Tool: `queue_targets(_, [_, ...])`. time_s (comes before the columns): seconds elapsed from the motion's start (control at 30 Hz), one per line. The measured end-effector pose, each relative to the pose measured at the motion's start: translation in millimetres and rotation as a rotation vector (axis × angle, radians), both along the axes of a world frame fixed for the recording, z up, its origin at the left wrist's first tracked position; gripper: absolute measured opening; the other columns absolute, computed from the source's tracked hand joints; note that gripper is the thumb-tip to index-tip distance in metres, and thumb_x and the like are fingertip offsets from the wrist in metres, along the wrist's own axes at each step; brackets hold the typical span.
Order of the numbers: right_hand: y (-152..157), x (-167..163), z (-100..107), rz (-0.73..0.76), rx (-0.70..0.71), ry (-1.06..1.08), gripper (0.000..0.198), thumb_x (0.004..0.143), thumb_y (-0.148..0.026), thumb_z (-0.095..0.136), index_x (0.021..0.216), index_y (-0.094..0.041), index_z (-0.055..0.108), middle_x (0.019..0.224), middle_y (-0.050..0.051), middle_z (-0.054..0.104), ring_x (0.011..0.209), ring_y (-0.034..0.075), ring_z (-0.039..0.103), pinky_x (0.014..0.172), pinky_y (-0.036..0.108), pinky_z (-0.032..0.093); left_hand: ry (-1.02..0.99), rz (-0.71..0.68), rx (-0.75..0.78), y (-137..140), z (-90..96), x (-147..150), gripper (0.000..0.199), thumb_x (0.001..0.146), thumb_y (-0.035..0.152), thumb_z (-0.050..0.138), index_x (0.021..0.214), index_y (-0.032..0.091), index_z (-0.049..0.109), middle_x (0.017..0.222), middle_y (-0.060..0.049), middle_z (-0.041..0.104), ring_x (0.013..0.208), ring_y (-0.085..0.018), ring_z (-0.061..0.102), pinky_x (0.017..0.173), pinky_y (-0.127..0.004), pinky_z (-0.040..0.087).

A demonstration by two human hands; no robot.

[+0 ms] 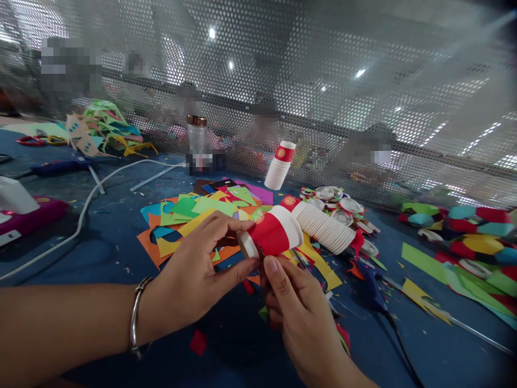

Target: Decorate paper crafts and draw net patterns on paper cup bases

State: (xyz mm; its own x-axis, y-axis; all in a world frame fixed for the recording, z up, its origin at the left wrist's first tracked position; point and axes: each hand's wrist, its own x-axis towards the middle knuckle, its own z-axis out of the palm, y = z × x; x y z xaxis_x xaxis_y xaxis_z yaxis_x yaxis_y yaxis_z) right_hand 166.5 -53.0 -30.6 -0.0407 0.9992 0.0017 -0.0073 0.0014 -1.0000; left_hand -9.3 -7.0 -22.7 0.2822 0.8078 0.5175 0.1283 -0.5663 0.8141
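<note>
My left hand [194, 269], a bangle on its wrist, grips a red and white paper cup [272, 234] between thumb and fingers. The cup lies tilted on its side in the air, with a white band at each end. My right hand [293, 296] is closed just below the cup's wall. A small dark thing shows at its fingertips against the cup, too hidden to name. Behind the hands lies a pile of coloured paper pieces [214, 205]. Close to the cup, a stack of paper cups [323, 226] rests on its side.
Another cup stack [278, 167] stands farther back. Cut cup rings [343, 205] are heaped at the right. A blue glue gun [371, 288] with a black cord lies nearby. A white cable [86, 205] crosses the left. A perforated metal screen [299, 70] rises behind.
</note>
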Motion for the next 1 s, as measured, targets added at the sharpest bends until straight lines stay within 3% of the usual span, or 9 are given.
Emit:
queue_targets(0.13, [2.8,1.0,1.8,-0.004,0.03,-0.036,0.048,0.098,-0.064,0.06,0.077,-0.022,0.053,0.063,-0.009,0.03,0.052,0.008,0.021,0.043,0.024,0.014,-0.167,-0.097,-0.253,4.7,1.9,5.4,0.056,0.091,0.041,0.076,0.139,0.021,0.054,0.135,-0.013,0.068,0.119,-0.027,0.069,0.097,-0.04,0.06])
queue_targets(0.27, [4.7,1.0,2.2,-0.023,0.047,-0.034,0.045,0.098,-0.063,0.06,0.08,-0.021,0.058,0.064,-0.008,0.033,0.052,0.008,0.021,0.043,0.024,0.015,-0.252,-0.232,-0.425,9.2,-0.2,8.7,0.046,0.092,0.04,0.075,0.13,0.019,0.062,0.119,-0.011,0.076,0.107,-0.022,0.073,0.096,-0.038,0.06])
queue_targets(0.7, [0.8,2.9,-0.3,0.006,0.044,-0.03,0.046,0.099,-0.061,0.06,0.077,-0.022,0.053,0.063,-0.008,0.034,0.051,0.007,0.017,0.043,0.025,0.012,-0.224,-0.184,-0.312,3.1,-0.5,6.7,0.029,0.094,0.038,0.074,0.119,0.023,0.072,0.109,-0.005,0.078,0.101,-0.021,0.073,0.091,-0.036,0.061])
queue_targets(1.0, [3.2,0.6,-2.2,-0.027,-0.055,0.045,0.046,0.093,-0.065,0.066,0.08,-0.022,0.056,0.061,-0.01,0.031,0.05,0.006,0.019,0.042,0.022,0.015,-0.163,-0.186,-0.284,5.6,-3.9,6.1,0.048,0.094,0.038,0.074,0.14,0.03,0.066,0.114,-0.004,0.079,0.101,-0.022,0.074,0.093,-0.037,0.061])
